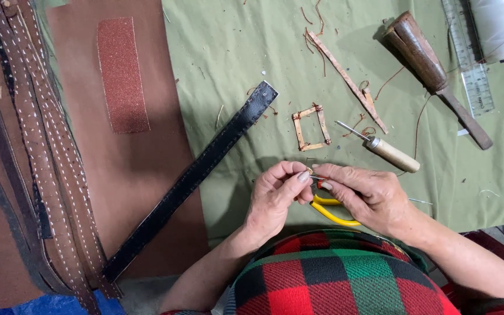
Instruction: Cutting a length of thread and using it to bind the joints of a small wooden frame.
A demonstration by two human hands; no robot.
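At lower centre of the frame, my left hand (275, 195) pinches a fine needle (316, 177) while my right hand (368, 195) closes on yellow-handled pliers (331, 210); steady, close fingertips seem the way to keep control. Just above lie a wooden-handled awl (389, 153) and a small leather frame (312, 128). A black stitched strap (193, 178) slants left across the green bench (223, 52); a mallet (433, 70) rests at upper right.

- Left hand (275, 195) and right hand (368, 195) meet fingertip to fingertip, pinching a needle (317, 177).
- Yellow-handled scissors (332, 211) lie beneath them.
- A wooden-handled awl (383, 149) rests nearby.
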